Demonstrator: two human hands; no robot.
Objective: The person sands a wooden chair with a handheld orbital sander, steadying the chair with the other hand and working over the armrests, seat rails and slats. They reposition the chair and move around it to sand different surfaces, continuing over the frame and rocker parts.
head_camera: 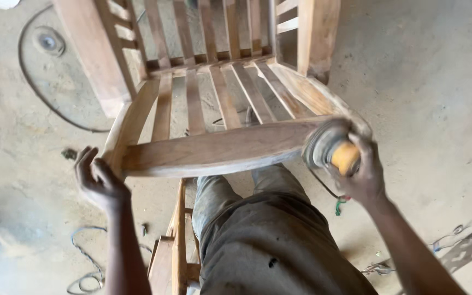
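1. Big landmark here is the wooden chair (214,104), slatted seat and back, sitting on a dusty concrete floor (427,82) and seen from straight above.
2. The chair's front rail (214,150) runs across the middle of the view, a wide, pale, slightly curved board.
3. Right hand (364,169) is wrapped tight around a handheld sander (331,148) with an orange body, fingers closed all the way round it. The grey disc is blurred and sits right against the right end of the front rail.
4. Left hand (98,180) is at the chair's front left corner, fingers spread fairly wide and loosely curled, touching the end of the rail where it meets the side piece. Not gripping hard as far as I can tell.
5. The person's legs in dusty grey trousers (269,235) are just below the front rail.
6. A second wooden frame piece (177,246) stands below the rail, beside the left leg.
7. A black cable (45,104) loops on the floor left of the chair's back, and a thin bluish wire (86,257) lies lower left.
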